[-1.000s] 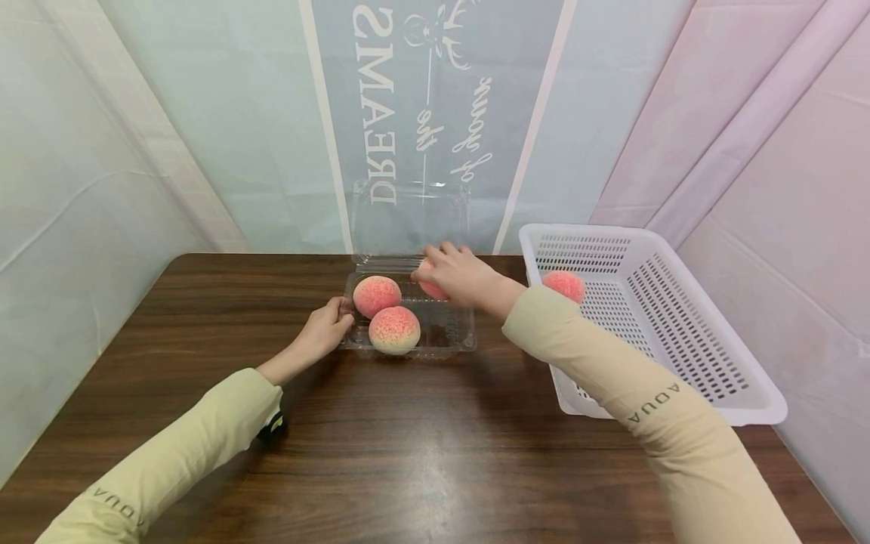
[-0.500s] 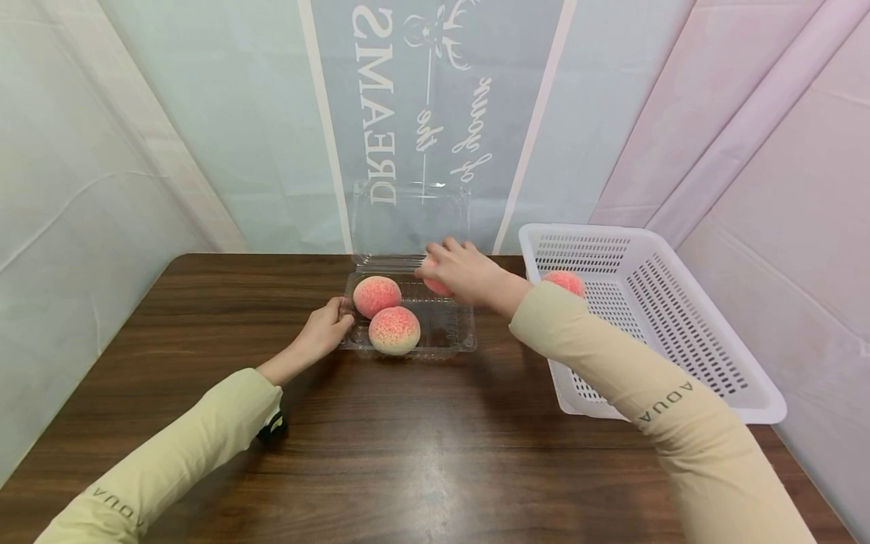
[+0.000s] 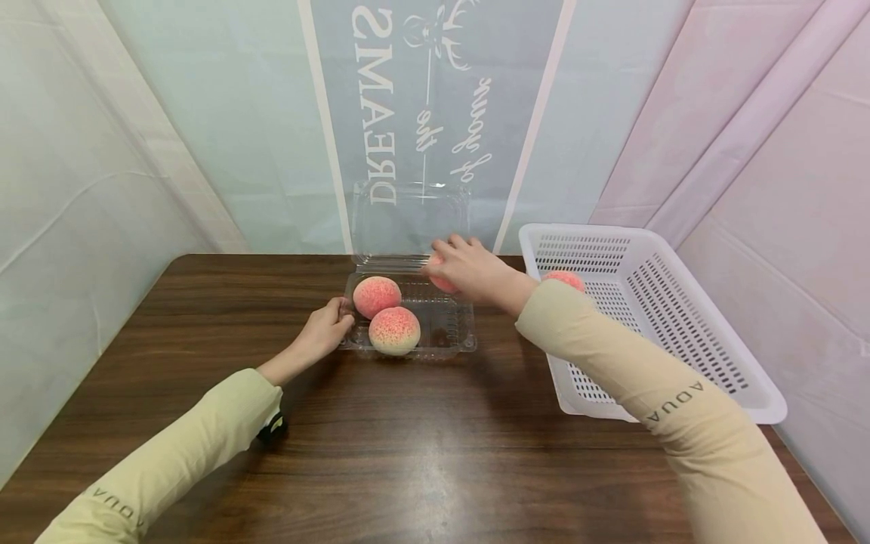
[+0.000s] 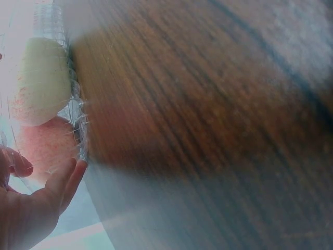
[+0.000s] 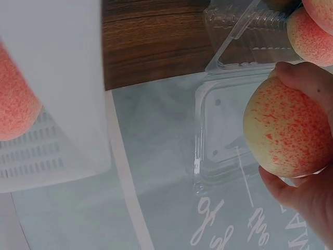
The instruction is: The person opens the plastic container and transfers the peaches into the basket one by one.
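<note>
A clear plastic clamshell container [image 3: 448,329] lies on the table with its lid [image 3: 411,227] raised at the back. Two pink-and-cream peaches, a rear one [image 3: 377,296] and a front one [image 3: 395,331], sit in its left half. My left hand [image 3: 322,331] pinches the container's left edge between thumb and fingers; the left wrist view shows those fingers [image 4: 60,182] beside a peach. Over the rear right part of the container, my right hand [image 3: 474,272] grips another peach [image 5: 281,127], its thumb and fingers on opposite sides. The palm hides part of that peach in the head view.
To the right stands a white slotted plastic basket [image 3: 717,321], holding a peach [image 3: 566,279] at its left wall. My right forearm crosses over the basket's near left corner. A printed cloth backdrop [image 3: 272,151] rises behind the brown wooden table [image 3: 381,453].
My right hand has shifted a little to the right and away from me, still gripping the peach. The left hand, the container and the two peaches in it look unmoved.
</note>
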`<action>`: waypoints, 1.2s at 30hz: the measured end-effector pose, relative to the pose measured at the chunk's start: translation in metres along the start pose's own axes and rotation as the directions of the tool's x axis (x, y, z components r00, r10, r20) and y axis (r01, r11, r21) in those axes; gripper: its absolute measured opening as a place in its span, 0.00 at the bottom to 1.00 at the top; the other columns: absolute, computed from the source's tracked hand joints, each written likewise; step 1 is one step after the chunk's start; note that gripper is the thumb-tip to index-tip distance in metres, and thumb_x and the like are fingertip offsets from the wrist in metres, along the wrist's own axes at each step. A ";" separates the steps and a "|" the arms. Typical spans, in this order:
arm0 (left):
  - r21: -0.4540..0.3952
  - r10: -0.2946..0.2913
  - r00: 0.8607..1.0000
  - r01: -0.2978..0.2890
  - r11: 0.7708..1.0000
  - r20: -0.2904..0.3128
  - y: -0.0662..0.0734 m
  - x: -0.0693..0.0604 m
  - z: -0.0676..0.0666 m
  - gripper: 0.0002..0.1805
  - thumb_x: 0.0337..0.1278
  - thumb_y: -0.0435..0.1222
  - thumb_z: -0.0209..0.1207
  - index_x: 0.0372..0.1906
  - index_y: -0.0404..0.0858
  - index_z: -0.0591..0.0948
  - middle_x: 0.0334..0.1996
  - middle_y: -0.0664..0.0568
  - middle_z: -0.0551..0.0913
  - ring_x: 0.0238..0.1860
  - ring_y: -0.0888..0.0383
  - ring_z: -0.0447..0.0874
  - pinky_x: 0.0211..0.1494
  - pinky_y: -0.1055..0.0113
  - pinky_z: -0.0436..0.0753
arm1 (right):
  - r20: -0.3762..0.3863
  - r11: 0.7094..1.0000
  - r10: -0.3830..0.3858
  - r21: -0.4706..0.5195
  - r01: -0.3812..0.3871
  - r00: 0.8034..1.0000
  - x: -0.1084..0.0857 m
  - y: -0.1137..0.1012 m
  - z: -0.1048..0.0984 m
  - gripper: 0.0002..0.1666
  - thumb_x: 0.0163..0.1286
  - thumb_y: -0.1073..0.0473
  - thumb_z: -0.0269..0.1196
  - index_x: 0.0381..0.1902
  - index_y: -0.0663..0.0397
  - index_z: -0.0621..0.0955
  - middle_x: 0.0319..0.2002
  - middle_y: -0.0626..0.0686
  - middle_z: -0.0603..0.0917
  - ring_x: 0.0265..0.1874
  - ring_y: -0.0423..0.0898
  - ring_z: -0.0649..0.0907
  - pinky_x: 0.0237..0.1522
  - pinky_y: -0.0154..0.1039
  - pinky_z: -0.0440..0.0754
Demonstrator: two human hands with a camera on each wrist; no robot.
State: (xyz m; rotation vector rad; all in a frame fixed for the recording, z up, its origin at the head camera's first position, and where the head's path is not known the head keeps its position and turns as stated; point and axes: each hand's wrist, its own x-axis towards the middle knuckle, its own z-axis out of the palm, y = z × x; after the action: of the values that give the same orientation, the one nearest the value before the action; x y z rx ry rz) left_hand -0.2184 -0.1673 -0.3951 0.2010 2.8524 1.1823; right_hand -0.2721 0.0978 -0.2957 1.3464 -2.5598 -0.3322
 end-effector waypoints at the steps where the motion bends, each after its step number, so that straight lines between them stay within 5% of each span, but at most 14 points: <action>1: 0.000 0.000 1.000 0.000 1.000 0.000 0.000 0.000 0.000 0.21 0.57 0.32 0.42 0.54 0.23 0.66 0.43 0.35 0.76 0.41 0.49 0.74 0.42 0.59 0.73 | -0.005 1.000 0.003 -0.003 -0.003 1.000 0.000 0.000 0.000 0.17 0.60 0.60 0.58 0.48 0.40 0.77 0.46 0.57 0.71 0.41 0.56 0.70 0.35 0.50 0.72; 18: 0.003 0.002 1.000 -0.001 1.000 -0.002 0.001 -0.002 0.001 0.22 0.56 0.32 0.42 0.54 0.23 0.66 0.46 0.32 0.76 0.47 0.45 0.74 0.47 0.54 0.73 | 0.041 0.999 0.007 -0.032 -0.005 0.999 -0.008 0.007 -0.005 0.30 0.49 0.68 0.64 0.51 0.40 0.74 0.50 0.58 0.69 0.46 0.60 0.70 0.40 0.53 0.72; 36: 0.004 -0.002 1.000 0.002 1.000 -0.004 0.000 -0.001 0.002 0.22 0.57 0.32 0.42 0.55 0.23 0.66 0.45 0.33 0.76 0.44 0.47 0.74 0.45 0.56 0.73 | -0.008 0.999 0.034 -0.028 -0.034 0.999 -0.014 0.020 -0.010 0.27 0.51 0.71 0.60 0.49 0.42 0.75 0.50 0.59 0.69 0.45 0.60 0.70 0.39 0.52 0.72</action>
State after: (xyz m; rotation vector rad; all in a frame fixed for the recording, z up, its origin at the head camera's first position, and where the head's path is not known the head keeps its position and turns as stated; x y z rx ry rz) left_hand -0.2173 -0.1661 -0.3964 0.1956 2.8585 1.1776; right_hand -0.2766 0.1197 -0.2813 1.2906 -2.5597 -0.3546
